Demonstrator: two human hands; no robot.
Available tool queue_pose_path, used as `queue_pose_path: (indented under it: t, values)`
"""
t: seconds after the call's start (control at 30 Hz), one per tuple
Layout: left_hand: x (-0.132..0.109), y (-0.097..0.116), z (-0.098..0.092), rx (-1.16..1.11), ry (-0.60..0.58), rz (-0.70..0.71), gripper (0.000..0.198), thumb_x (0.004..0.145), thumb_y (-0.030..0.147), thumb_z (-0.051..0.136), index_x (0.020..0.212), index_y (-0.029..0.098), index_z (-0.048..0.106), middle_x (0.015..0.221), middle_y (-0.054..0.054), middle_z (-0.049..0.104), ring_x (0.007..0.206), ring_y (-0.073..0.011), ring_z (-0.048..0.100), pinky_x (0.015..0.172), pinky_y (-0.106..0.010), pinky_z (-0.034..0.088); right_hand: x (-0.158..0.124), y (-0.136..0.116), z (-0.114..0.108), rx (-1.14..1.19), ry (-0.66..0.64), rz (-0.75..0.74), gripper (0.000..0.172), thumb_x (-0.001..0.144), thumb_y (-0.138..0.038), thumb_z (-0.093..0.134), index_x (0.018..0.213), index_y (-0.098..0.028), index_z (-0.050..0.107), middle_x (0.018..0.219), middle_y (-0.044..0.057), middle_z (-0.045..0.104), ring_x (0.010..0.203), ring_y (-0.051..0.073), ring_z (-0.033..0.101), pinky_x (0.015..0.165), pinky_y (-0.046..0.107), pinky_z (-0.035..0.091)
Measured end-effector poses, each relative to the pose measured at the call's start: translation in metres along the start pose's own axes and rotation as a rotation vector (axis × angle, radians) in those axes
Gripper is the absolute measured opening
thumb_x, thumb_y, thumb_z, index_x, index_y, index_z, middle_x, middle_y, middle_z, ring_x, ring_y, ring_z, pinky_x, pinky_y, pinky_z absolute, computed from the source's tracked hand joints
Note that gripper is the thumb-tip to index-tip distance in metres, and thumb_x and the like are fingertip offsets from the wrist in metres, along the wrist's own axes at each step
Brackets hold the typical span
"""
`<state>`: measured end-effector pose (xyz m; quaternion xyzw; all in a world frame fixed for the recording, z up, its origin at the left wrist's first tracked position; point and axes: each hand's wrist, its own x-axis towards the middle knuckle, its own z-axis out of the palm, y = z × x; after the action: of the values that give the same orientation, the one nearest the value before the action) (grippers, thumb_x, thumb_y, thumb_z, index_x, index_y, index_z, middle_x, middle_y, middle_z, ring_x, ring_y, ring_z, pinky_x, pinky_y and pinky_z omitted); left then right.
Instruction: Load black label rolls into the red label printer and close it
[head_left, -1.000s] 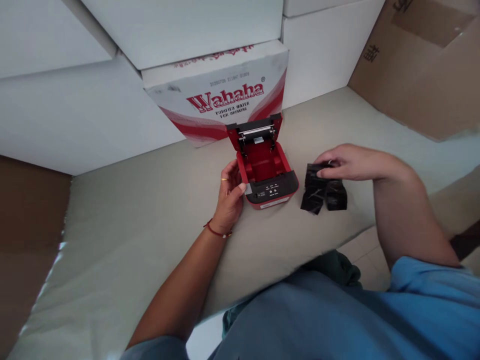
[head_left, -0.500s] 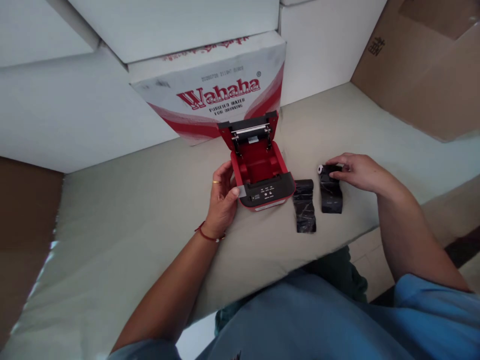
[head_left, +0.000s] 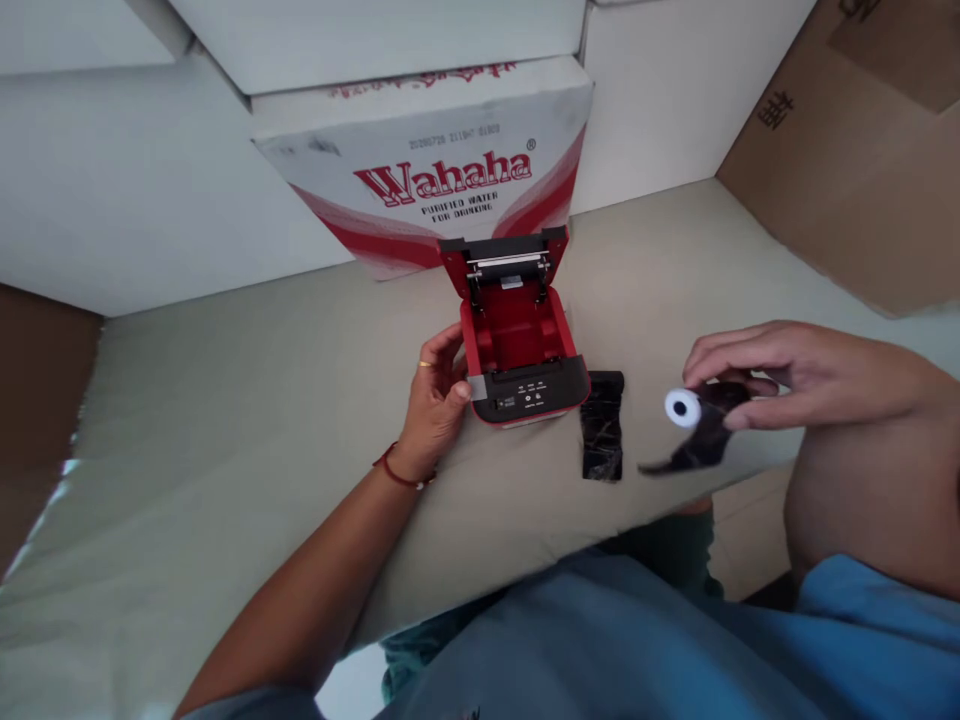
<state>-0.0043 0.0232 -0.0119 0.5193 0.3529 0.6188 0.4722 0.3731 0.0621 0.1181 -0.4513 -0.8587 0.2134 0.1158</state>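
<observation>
A small red printer (head_left: 520,340) with its lid tipped open stands on the pale table (head_left: 247,400), its roll bay showing nothing inside. My left hand (head_left: 435,400) grips the printer's left front corner, thumb on the black control panel. My right hand (head_left: 780,375) is lifted above the table edge and pinches a white paper roll (head_left: 682,408) still partly in its black wrapper (head_left: 701,440), the roll's end poking out to the left. A second black-wrapped roll (head_left: 603,438) lies on the table just right of the printer.
A white and red "Wahaha" carton (head_left: 427,170) sits right behind the printer, with plain white boxes (head_left: 135,190) stacked around it. A brown cardboard box (head_left: 870,150) leans at the right. The table's near edge runs just below the rolls.
My right hand has lifted one wrapped roll off the table and toward me, and its white end now sticks out of the wrapper. The other roll stays on the table. My left hand keeps its hold.
</observation>
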Motion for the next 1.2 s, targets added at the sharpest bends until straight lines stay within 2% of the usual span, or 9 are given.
queue_pose_path:
  t: [0.27,0.33,0.47,0.57,0.73,0.83,0.93,1.03,1.2]
  values:
    - [-0.003,-0.002,-0.002,-0.010,0.005,-0.018,0.077,0.082,0.072,0.085,0.145,0.033,0.064,0.160,-0.011,0.061,0.150,-0.0268,0.059,0.127,-0.046,0.050,0.094,-0.084,-0.001,0.024,-0.031,-0.267,0.032,0.097,-0.038,0.073,0.125,-0.025,0.082,0.113,0.005,0.082,0.097,0.024,0.072,0.087,0.036,0.053]
    - [-0.004,-0.003,-0.003,-0.008,0.001,-0.017,0.076,0.083,0.072,0.084,0.145,0.033,0.063,0.159,-0.011,0.061,0.149,-0.0268,0.060,0.127,-0.047,0.050,0.108,-0.100,0.004,-0.089,-0.068,-0.221,0.030,0.094,-0.028,0.074,0.122,-0.024,0.083,0.112,0.006,0.082,0.096,0.025,0.073,0.084,0.036,0.052]
    - [-0.003,-0.006,-0.005,0.020,-0.003,-0.012,0.076,0.083,0.072,0.084,0.144,0.032,0.063,0.156,-0.011,0.062,0.147,-0.0265,0.060,0.125,-0.046,0.051,0.119,-0.129,0.020,-0.377,-0.135,0.025,0.032,0.094,-0.022,0.069,0.123,-0.021,0.083,0.114,0.013,0.084,0.098,0.031,0.075,0.079,0.038,0.052]
    - [-0.001,-0.007,-0.004,0.040,-0.008,0.008,0.075,0.084,0.074,0.082,0.143,0.032,0.063,0.155,-0.011,0.063,0.147,-0.0276,0.061,0.126,-0.048,0.052,0.122,-0.142,0.031,-0.425,-0.165,0.116,0.037,0.096,-0.018,0.062,0.128,-0.019,0.081,0.122,0.017,0.083,0.107,0.034,0.076,0.081,0.039,0.053]
    - [0.001,-0.011,-0.004,0.070,-0.012,0.046,0.071,0.087,0.074,0.079,0.142,0.032,0.062,0.154,-0.010,0.064,0.148,-0.0279,0.060,0.127,-0.050,0.051,0.133,-0.139,0.048,-0.421,-0.132,0.164,0.034,0.094,-0.012,0.064,0.123,-0.017,0.082,0.123,0.018,0.082,0.111,0.035,0.076,0.083,0.040,0.055]
    - [0.003,-0.012,-0.005,0.079,-0.011,0.050,0.071,0.086,0.075,0.079,0.140,0.033,0.062,0.153,-0.010,0.064,0.149,-0.0281,0.060,0.128,-0.051,0.049,0.137,-0.131,0.053,-0.372,-0.093,0.117,0.032,0.093,-0.012,0.067,0.121,-0.017,0.082,0.121,0.017,0.083,0.112,0.035,0.076,0.086,0.040,0.055]
    - [0.003,-0.013,-0.005,0.079,-0.009,0.051,0.071,0.086,0.075,0.079,0.140,0.032,0.062,0.154,-0.010,0.064,0.150,-0.0281,0.060,0.129,-0.051,0.048,0.127,-0.122,0.051,-0.207,-0.007,-0.046,0.031,0.097,-0.019,0.069,0.125,-0.021,0.081,0.128,0.013,0.081,0.117,0.031,0.074,0.096,0.040,0.055]
    - [0.005,-0.015,-0.005,0.091,-0.009,0.061,0.071,0.086,0.076,0.078,0.139,0.032,0.061,0.153,-0.010,0.065,0.149,-0.0280,0.060,0.128,-0.051,0.048,0.103,-0.110,0.052,-0.049,0.140,-0.215,0.026,0.104,-0.024,0.061,0.116,-0.020,0.083,0.121,0.011,0.083,0.111,0.027,0.075,0.101,0.042,0.055]
    - [0.008,-0.016,-0.007,0.094,0.010,0.011,0.077,0.080,0.079,0.082,0.136,0.029,0.061,0.150,-0.012,0.066,0.147,-0.0286,0.062,0.128,-0.051,0.047,0.057,-0.090,0.070,0.048,0.297,-0.517,0.027,0.109,-0.032,0.060,0.115,-0.020,0.084,0.122,0.009,0.084,0.112,0.026,0.070,0.103,0.047,0.059]
